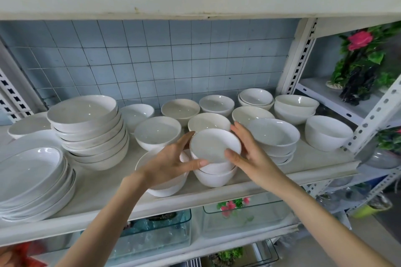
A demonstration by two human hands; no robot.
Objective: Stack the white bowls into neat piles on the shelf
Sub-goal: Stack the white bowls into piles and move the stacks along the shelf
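The left hand (173,159) and the right hand (249,151) both held the top bowl (214,145). Each had a thumb on the near rim and fingers wrapped round a side, so the bowl was clasped between them. It sat tilted towards the camera on the small pile (214,176) at the front middle of the shelf (217,189), and seemed not quite settled into the bowl below.

Just left of that pile, partly under the left wrist, stood a wider bowl (161,187) on its own. To the right was a nested pile (273,136), with a deep single bowl (327,132) beyond it. Further left rose the tall stack of wide bowls (89,132), and beside it the stack of plates (32,171).

Behind the hands several loose bowls stood singly: one (157,131) left of centre, one (136,115) behind it, then three (180,109), (216,104), (249,114) along the back, and one (209,121) right behind the held bowl. Two short piles (256,97), (295,106) stood at the back right.

By my reckoning the job was roughly half done: some piles were made, but about half a dozen single bowls were left to gather, and the pile in hand needed squaring.

No brand, label or writing could be read on the bowls or the shelving
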